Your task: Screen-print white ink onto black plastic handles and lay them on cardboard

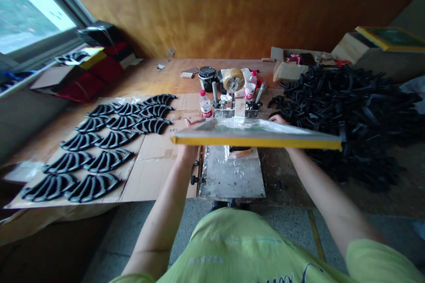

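A wide screen-printing frame with a yellow front edge is tilted up over the metal base plate. My left hand grips its left side, with a finger or thumb showing above the rim. On the right side my right hand is closed on the frame, its fingers partly hidden behind it. The frame's far end meets a hinge clamp. Below the frame, a small dark piece lies on a block at the plate's far end, partly covered.
Rows of black fan-shaped parts lie on cardboard at left. A large heap of black parts covers the right. Behind the clamp stand a bottle, a black tub and a tape roll. An open carton sits further back.
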Tool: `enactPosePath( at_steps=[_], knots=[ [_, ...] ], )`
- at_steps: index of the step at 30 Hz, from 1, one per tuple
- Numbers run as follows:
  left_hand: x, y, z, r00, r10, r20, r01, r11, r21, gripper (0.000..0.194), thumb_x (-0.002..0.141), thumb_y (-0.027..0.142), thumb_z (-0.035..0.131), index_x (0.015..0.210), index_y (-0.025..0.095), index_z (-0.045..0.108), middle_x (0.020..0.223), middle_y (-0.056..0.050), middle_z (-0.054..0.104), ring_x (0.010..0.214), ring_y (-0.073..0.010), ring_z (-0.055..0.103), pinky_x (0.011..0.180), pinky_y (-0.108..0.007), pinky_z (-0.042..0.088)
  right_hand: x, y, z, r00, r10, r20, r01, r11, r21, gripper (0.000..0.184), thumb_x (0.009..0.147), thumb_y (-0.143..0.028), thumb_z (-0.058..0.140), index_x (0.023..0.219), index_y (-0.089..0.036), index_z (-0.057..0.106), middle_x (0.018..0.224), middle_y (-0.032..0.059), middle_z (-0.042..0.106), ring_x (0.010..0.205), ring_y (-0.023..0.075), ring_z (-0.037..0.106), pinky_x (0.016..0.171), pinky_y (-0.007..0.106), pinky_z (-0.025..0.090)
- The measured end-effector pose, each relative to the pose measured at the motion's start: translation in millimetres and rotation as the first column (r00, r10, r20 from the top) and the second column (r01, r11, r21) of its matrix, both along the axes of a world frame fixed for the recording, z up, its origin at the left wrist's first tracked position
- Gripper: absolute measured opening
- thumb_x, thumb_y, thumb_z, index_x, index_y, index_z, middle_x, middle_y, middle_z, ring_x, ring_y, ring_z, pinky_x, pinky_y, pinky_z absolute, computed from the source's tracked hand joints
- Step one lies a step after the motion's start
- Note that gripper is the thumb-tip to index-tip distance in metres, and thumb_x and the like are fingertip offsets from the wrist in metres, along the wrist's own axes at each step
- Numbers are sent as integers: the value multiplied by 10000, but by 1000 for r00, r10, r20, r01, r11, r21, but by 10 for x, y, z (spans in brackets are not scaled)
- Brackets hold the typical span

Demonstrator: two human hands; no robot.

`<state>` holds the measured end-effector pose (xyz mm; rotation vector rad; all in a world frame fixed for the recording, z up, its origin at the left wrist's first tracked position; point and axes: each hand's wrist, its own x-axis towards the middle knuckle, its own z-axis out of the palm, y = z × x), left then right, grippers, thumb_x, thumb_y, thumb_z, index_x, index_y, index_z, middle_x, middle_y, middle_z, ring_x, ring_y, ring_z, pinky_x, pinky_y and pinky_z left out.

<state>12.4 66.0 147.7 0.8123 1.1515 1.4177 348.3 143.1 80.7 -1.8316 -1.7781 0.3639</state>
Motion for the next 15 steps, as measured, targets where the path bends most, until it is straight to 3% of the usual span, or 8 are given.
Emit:
enactPosePath(
  at_steps=[3, 5, 7, 8, 9, 11, 13, 15],
  knots=[
    [120, 98, 45, 994, 56, 91, -58, 998, 22, 479, 840, 600, 528, 1029, 175, 644, 767, -27, 672, 645, -123, 623, 599, -234, 525, -230, -338, -356, 966, 254, 49, -251, 966, -56, 358, 806, -345, 695, 1116, -182, 623, 1004, 89, 700, 919, 229, 636, 832, 357, 477],
    [240, -14, -95, 990, 108, 87, -108, 994, -6, 485, 834, 601, 538, 1075, 186, 615, 754, -9, 654, 624, -104, 604, 592, -212, 511, -449, -513, -477, 915, 379, 138, -372, 925, -72, 390, 765, -317, 745, 1119, -206, 621, 1077, 87, 679, 1013, 251, 603, 879, 384, 458],
    [414, -247, -337, 998, 21, 52, -15, 992, -124, 535, 817, 632, 553, 1108, 184, 589, 781, -18, 659, 628, -106, 606, 580, -210, 502, -657, -681, -476, 903, 383, 196, -378, 924, -65, 240, 789, -274, 727, 1005, -208, 647, 1045, 80, 672, 1033, 258, 578, 902, 400, 441],
    [516, -385, -472, 995, -90, 37, 96, 969, -228, 568, 800, 652, 566, 1110, 176, 584, 800, -35, 669, 637, -119, 618, 573, -222, 504, -759, -781, -445, 912, 358, 197, -357, 933, -46, 152, 817, -265, 702, 946, -204, 648, 1009, 79, 670, 1019, 255, 573, 902, 399, 438],
    [617, -522, -603, 975, -217, 44, 219, 917, -333, 603, 785, 672, 573, 1123, 172, 579, 853, -65, 686, 677, -146, 642, 577, -246, 513, -862, -895, -406, 923, 335, 188, -337, 941, -18, 94, 844, -263, 674, 908, -201, 643, 983, 81, 665, 1006, 251, 567, 900, 395, 438],
    [766, -748, -821, 945, -312, 97, 322, 839, -439, 621, 770, 697, 570, 1124, 186, 569, 946, -92, 694, 768, -184, 668, 622, -293, 534, -1058, -1137, -343, 921, 349, 171, -362, 931, 48, 77, 884, -272, 627, 909, -200, 638, 965, 89, 657, 998, 247, 553, 895, 387, 441],
    [757, -858, -975, 956, -280, 83, 285, 833, -475, 600, 740, 699, 588, 1051, 186, 577, 878, -65, 682, 738, -180, 658, 624, -303, 531, -1149, -1306, -328, 827, 531, 187, -550, 832, 72, 79, 908, -264, 589, 934, -218, 648, 948, 69, 658, 986, 230, 553, 889, 366, 443],
    [525, -843, -1096, 973, -217, -73, 155, 859, -488, 565, 712, 692, 593, 946, 178, 583, 691, -10, 623, 588, -151, 600, 541, -269, 489, -978, -1306, -335, 749, 636, 188, -658, 748, 88, 112, 922, -241, 562, 973, -242, 661, 950, 45, 665, 981, 209, 560, 906, 353, 439]
  ],
)
